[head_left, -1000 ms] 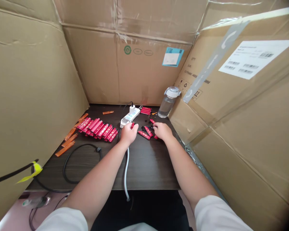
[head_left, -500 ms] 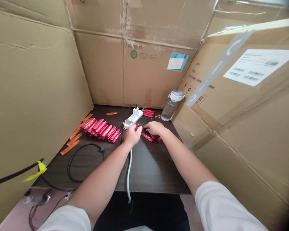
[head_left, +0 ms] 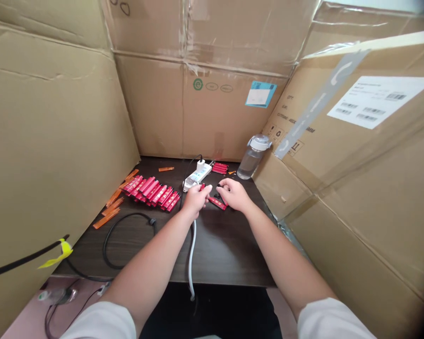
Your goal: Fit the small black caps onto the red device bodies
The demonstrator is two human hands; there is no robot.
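Fingers [head_left: 204, 189] of your left hand [head_left: 196, 199] close in a pinch on a small red piece [head_left: 202, 187], its end just showing past the fingertips. Fingers [head_left: 223, 189] of your right hand [head_left: 235, 195] curve down over small black plastic parts [head_left: 218, 195], partly open; you cannot tell whether they grip anything.

Change: your two hands now stand closer together, just apart, and fewer loose red pieces show between them than a moment earlier. Some may be hidden beneath your hands.

Location and counts: one long red rectangular stick [head_left: 217, 203] lies flat between your hands on the dark wood-grain surface [head_left: 226, 249]. To its left, roughly twelve like sticks form an overlapping slanted row [head_left: 148, 191]; overlap makes this count approximate. About four more lie stacked [head_left: 220, 168] behind the white power strip [head_left: 197, 176]. About six thin orange strips [head_left: 106, 218] lie scattered, most near the left cardboard wall [head_left: 56, 141]. One black cable [head_left: 108, 240] loops on the surface, one white cable [head_left: 191, 254] hangs over its near edge, and one clear plastic bottle with a white cap [head_left: 249, 165] stands in the far right corner.
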